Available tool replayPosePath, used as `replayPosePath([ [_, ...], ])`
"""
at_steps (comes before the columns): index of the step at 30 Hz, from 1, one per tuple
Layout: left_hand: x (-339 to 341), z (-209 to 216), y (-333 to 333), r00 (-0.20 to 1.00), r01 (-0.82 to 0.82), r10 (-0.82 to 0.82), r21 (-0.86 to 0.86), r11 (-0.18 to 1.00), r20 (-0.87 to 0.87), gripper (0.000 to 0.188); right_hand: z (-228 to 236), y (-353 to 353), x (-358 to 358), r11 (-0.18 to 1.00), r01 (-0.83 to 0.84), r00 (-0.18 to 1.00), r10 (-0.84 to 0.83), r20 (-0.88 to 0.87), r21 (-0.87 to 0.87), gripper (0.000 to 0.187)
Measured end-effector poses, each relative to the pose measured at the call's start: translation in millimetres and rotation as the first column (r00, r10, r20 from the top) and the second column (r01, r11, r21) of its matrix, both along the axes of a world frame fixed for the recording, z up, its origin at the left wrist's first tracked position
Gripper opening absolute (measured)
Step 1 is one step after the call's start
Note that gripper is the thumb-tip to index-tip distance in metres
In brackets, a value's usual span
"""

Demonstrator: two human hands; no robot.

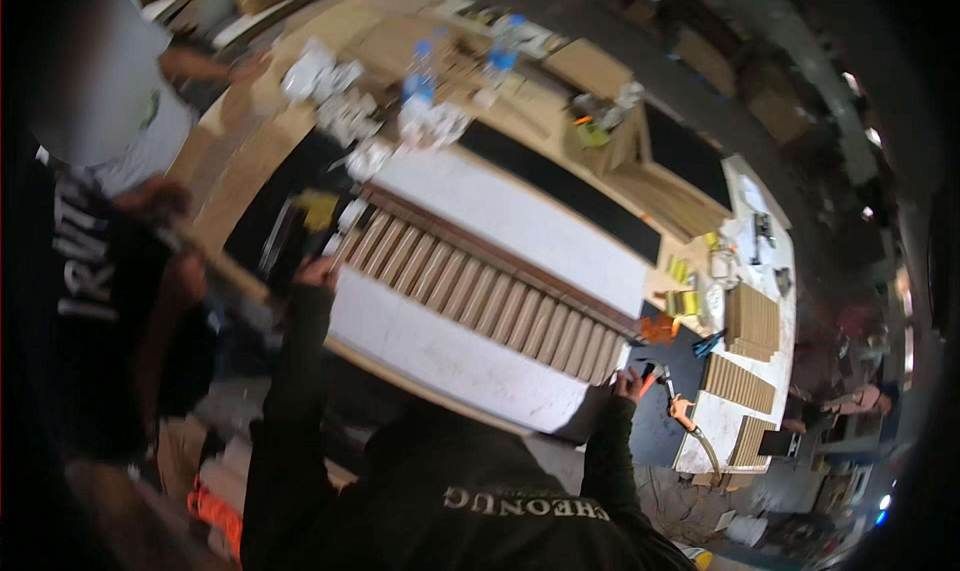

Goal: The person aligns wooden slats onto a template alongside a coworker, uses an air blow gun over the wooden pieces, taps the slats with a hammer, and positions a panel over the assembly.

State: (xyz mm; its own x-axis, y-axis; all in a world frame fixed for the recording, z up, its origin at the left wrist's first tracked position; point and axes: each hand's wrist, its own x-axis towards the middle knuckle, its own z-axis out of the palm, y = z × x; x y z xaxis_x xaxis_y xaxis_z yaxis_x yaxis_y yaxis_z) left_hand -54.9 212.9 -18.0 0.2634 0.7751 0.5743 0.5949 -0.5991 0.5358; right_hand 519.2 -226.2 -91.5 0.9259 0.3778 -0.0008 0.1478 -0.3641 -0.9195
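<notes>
A ribbed wooden panel (480, 296) with several pale rounded slats lies slantwise across a white board (450, 356) on the workbench. A dark brown strip (500, 256) runs along the panel's far edge. My left hand (316, 271) is at the panel's left end, its fingers closed on the edge. At the right end, my right hand (628, 383) has its fingers against the near corner, partly hidden by the dark sleeve and small in view.
Right of my right hand lies an orange-handled tool (682, 409) beside a curved hose. Ribbed pieces (740, 383) are at the far right. Water bottles (420, 71) and crumpled plastic (345, 111) sit at the back. Another person (110, 291) stands at left.
</notes>
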Motion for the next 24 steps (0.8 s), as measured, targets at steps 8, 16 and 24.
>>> replayPosePath([
  [8, -17, -60, 51, 0.976, 0.146, -0.033, -0.528, 0.836, 0.217, 0.043, 49, 25, -45, 0.991, 0.134, 0.98, -0.136, -0.144, -0.029, 0.051],
  [16, -25, -36, 53, 0.914, 0.184, -0.146, 0.067, 0.981, -0.378, 0.056, 17, 20, -27, 0.982, 0.117, 0.96, -0.074, 0.271, -0.148, 0.047],
  [24, -13, 37, 59, 0.945, 0.105, -0.278, -0.645, 0.757, -0.172, 0.069, 39, 13, -28, 0.992, 0.096, 0.987, -0.106, -0.122, -0.087, 0.044],
])
